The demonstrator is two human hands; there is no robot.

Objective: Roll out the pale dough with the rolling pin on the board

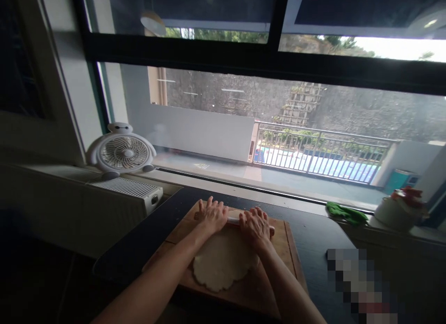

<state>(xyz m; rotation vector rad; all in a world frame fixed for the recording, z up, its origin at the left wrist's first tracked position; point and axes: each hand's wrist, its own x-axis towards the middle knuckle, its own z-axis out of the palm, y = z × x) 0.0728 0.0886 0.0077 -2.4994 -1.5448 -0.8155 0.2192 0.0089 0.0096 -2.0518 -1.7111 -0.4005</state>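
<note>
A sheet of dough with an uneven front edge lies flat on a wooden board. Across its far part runs a rolling pin, lying roughly left to right. My left hand rests over the pin's left part, its fingers reaching forward past it. Over the right part lies my right hand, with the fingers bent across the pin. The pin's middle shows between the hands, and its right end sticks out beyond my right hand. The palms hide the rest of it.
The board stands on a dark table beside a window. A white fan sits at the left, above a white heater. A green cloth and a pale pot are on the sill. A blurred-out object lies at the right.
</note>
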